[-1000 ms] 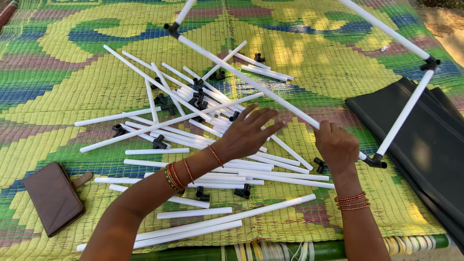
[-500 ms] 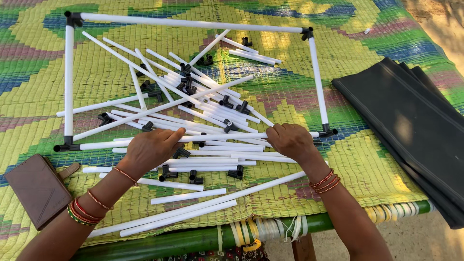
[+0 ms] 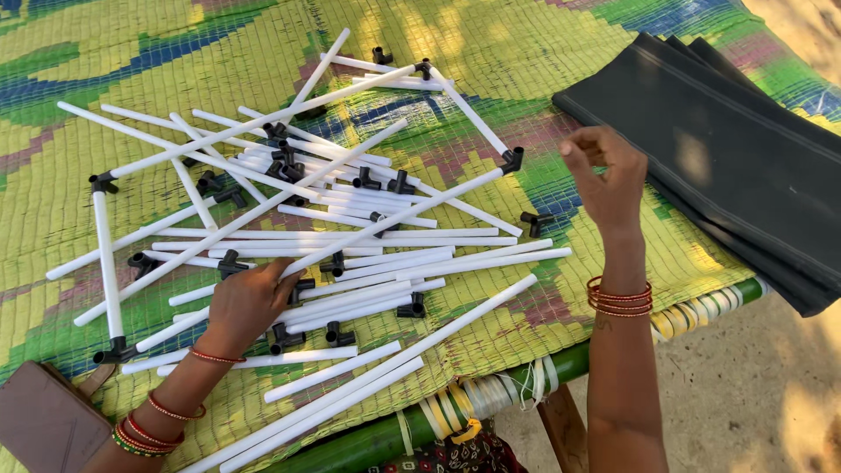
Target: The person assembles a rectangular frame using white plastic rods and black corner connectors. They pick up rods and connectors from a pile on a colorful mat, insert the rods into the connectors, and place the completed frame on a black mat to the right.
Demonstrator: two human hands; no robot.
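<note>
Left hand (image 3: 247, 302) pins the white pipe frame (image 3: 307, 114) w/ closed grip; right hand (image 3: 604, 175) at 3 o'clock hangs open, holding nothing. Held at 1 spot only, frame could swing & knock loose pipes (image 3: 377, 263) off the mat (image 3: 526, 52).

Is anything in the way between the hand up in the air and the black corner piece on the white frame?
Nothing visible. The right hand hangs open in the air, with only bare mat between it and the black corner piece.
</note>
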